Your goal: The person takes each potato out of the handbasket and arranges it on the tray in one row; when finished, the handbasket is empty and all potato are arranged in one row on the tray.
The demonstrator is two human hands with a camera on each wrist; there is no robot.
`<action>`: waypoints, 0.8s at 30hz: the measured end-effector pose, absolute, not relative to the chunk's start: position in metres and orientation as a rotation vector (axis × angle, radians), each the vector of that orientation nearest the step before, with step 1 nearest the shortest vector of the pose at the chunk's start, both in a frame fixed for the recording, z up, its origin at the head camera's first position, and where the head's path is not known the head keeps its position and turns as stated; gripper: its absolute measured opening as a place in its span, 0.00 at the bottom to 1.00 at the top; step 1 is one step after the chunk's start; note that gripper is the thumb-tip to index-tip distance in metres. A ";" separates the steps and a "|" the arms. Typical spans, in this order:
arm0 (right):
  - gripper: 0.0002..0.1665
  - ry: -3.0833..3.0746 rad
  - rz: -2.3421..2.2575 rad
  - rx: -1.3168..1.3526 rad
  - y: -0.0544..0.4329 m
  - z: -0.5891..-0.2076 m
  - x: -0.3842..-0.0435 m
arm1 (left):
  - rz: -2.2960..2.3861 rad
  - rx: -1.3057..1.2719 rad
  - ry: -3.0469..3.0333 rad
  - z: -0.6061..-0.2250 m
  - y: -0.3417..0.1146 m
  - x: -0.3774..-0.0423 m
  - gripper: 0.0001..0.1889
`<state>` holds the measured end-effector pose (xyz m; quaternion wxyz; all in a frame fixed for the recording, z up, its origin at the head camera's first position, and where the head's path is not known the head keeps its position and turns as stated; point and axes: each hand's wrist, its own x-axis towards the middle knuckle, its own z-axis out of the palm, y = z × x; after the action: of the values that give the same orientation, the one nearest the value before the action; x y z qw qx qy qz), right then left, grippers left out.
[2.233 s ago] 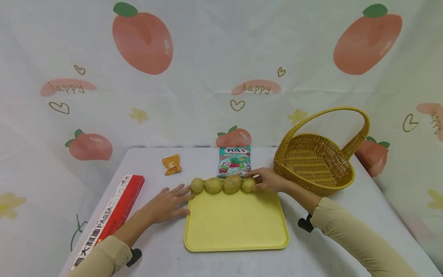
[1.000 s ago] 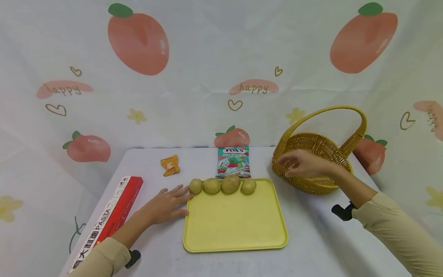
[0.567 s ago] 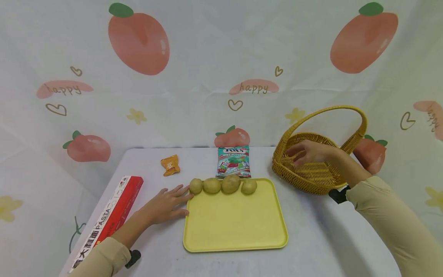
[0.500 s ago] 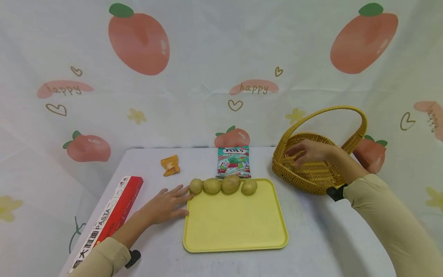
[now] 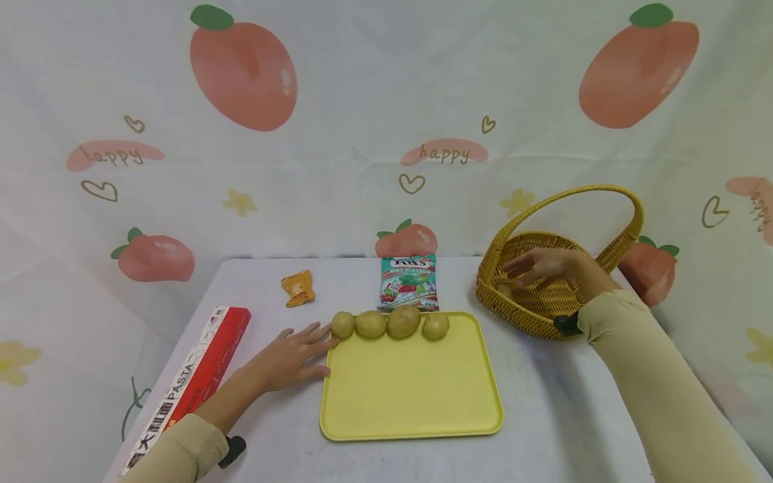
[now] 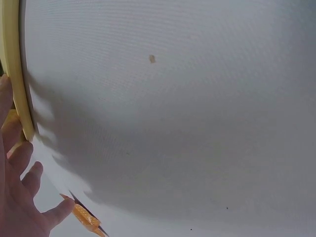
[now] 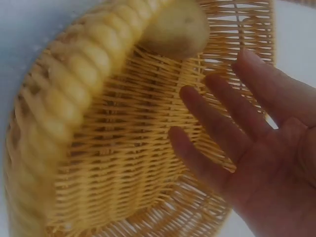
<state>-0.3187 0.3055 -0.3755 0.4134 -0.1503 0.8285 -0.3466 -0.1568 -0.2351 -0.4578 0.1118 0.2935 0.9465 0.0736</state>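
In a row along the far edge of the yellow tray (image 5: 410, 396) lie several potatoes (image 5: 371, 325). My left hand (image 5: 290, 359) rests at the tray's left edge with fingers spread, near the leftmost potato. Over the wicker basket (image 5: 519, 312) hovers my right hand (image 5: 552, 263), its fingers loosely extended and holding nothing. One potato (image 7: 177, 29) sits inside the basket against the wall, apart from my right fingertips in the right wrist view. In the head view that potato is partly hidden by the basket's rim.
Behind the tray lies a green candy bag (image 5: 408, 283). An orange wrapped packet (image 5: 298, 288) is at the back left. A long red and white pasta box (image 5: 196, 382) lies along the left side. The basket's tall handle (image 5: 568, 192) arches over the right side.
My right hand has let go of the rightmost potato on the tray, then moved right and into the space above the basket. My left hand has stayed at the tray's left edge.
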 end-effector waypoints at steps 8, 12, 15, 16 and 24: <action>0.42 1.979 -0.948 -0.212 0.300 -0.389 -0.318 | 0.225 0.860 2.771 -0.456 -0.234 -0.156 0.34; 0.42 1.951 -0.946 -0.191 0.296 -0.391 -0.318 | 0.225 0.867 2.773 -0.455 -0.234 -0.156 0.34; 0.41 1.948 -0.933 -0.185 0.292 -0.390 -0.319 | 0.226 0.872 2.779 -0.455 -0.234 -0.156 0.33; 0.41 1.947 -0.929 -0.178 0.291 -0.389 -0.319 | 0.228 0.872 2.779 -0.455 -0.234 -0.156 0.33; 0.39 1.966 -0.867 -0.181 0.284 -0.389 -0.317 | 0.225 0.859 2.774 -0.455 -0.234 -0.156 0.33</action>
<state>-0.3169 0.2842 -0.3895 0.4727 -0.0741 0.8034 -0.3544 -0.1556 -0.2341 -0.4550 0.1144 0.2931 0.9461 0.0766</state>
